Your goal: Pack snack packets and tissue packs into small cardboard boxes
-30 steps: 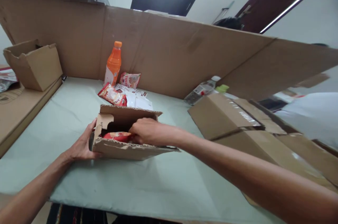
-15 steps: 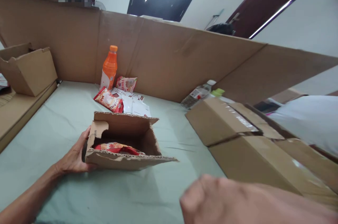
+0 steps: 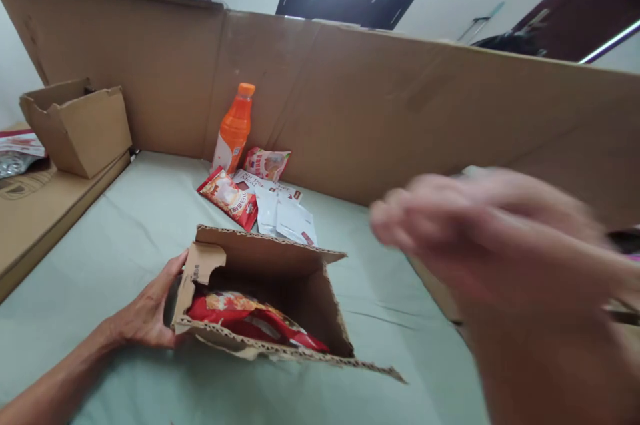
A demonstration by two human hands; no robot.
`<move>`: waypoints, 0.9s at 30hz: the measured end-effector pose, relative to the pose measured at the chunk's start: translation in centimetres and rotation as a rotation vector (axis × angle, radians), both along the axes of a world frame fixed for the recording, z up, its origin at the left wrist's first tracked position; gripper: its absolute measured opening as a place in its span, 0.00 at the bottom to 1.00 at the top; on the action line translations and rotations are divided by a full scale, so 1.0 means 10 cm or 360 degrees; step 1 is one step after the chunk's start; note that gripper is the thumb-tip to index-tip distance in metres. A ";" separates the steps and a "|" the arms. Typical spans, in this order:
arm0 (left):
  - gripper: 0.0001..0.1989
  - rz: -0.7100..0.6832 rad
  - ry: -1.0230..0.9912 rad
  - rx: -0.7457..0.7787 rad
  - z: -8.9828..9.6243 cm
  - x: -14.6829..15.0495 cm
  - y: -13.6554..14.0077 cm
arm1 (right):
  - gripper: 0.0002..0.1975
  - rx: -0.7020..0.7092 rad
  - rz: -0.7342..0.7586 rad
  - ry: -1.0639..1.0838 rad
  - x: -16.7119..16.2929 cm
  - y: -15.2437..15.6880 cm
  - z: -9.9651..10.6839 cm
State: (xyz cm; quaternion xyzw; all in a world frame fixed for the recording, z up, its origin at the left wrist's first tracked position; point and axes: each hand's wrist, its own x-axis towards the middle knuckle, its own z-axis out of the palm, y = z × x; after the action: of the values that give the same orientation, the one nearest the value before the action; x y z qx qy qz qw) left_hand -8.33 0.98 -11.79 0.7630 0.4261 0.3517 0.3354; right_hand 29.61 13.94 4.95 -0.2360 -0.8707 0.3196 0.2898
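Note:
An open-topped cardboard box point(image 3: 327, 298) stands on the pale green sheet, its torn flaps spread. My left hand point(image 3: 153, 308) grips its left end, thumb low and fingers at the side. Inside lies a red snack bag point(image 3: 250, 321) with a food picture on it. Raised on the right, my right hand point(image 3: 450, 231) is smeared by motion, and I cannot make out its fingers or anything in them. Beyond the box lie a red snack packet point(image 3: 230, 198), white sachets point(image 3: 287, 215) and a pink-and-white packet point(image 3: 267, 163).
An orange drink bottle point(image 3: 234, 128) leans by the tall cardboard wall point(image 3: 380, 98). On the left, a smaller open box point(image 3: 95, 135) sits on a flat carton point(image 3: 60, 211), beside a silver-and-red packet point(image 3: 20, 153). My right arm hides most of the boxes on the right.
My right hand has risen from the lower edge to the right middle. The view has turned to the right side's loss, showing more on the left. My left hand still holds the box.

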 end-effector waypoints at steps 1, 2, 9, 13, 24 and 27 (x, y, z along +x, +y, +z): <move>0.61 0.0007 0.0009 -0.0015 0.01 0.00 -0.01 | 0.19 0.0011 -0.0127 0.0070 -0.19 0.25 -0.02; 0.61 0.0011 0.0013 -0.0037 0.02 -0.01 -0.01 | 0.17 0.0025 -0.0333 0.0133 -0.39 0.50 -0.06; 0.60 0.0007 -0.0022 -0.0136 -0.01 -0.04 -0.04 | 0.21 -0.0022 -0.0670 -0.0951 -1.58 1.60 -0.79; 0.58 -0.0015 -0.0030 -0.0171 -0.06 -0.07 -0.04 | 0.17 -0.0023 -0.0707 -0.1070 -1.79 1.66 -0.99; 0.55 -0.0008 -0.0132 -0.0013 0.04 0.05 0.07 | 0.20 0.0698 -0.0810 0.0572 -0.87 0.71 -0.07; 0.58 -0.0014 -0.0132 0.0078 -0.03 0.05 0.10 | 0.20 0.0888 -0.0846 0.0881 -0.51 0.01 0.10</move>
State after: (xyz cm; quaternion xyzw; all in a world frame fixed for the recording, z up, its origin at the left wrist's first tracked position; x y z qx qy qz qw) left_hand -7.85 1.93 -12.10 0.7576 0.3999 0.3919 0.3354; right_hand 24.52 14.04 5.95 -0.2696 -0.7228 0.0391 0.6351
